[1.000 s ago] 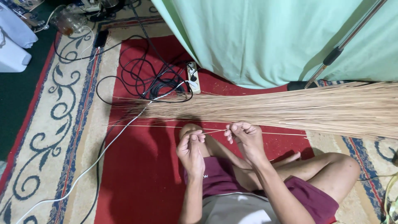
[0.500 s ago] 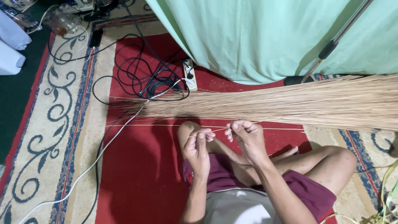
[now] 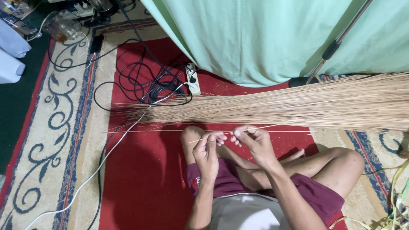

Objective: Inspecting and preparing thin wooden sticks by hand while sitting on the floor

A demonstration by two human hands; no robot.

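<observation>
A person sits cross-legged on a red patterned carpet with a cream and blue scrolled border [image 3: 51, 140], seen from above by a head-worn camera. Both bare hands are raised close together over the knees. The left hand [image 3: 207, 150] and the right hand [image 3: 254, 142] each pinch one thin pale straw-coloured stick [image 3: 232, 133] between fingertips; the stick runs slightly tilted between them and sticks out past both hands. The fingers are closed on it, with the two hands almost touching.

Just beyond the hands, a single long thin stick [image 3: 170, 130] lies flat on the carpet, running left to right. Past that lies a large bundle of long pale dried palm-leaf ribs [image 3: 298, 104], thick toward the carpet's right edge and fanning to loose tips near the middle.

Near the carpet's far edge, a tangle of black cables [image 3: 140, 81] meets a white power strip [image 3: 193, 79]. A white cable [image 3: 98, 168] trails toward the near left corner. A pale green cloth [image 3: 264, 38] hangs over the far side, with a metal pole [image 3: 336, 42] slanting across it.
</observation>
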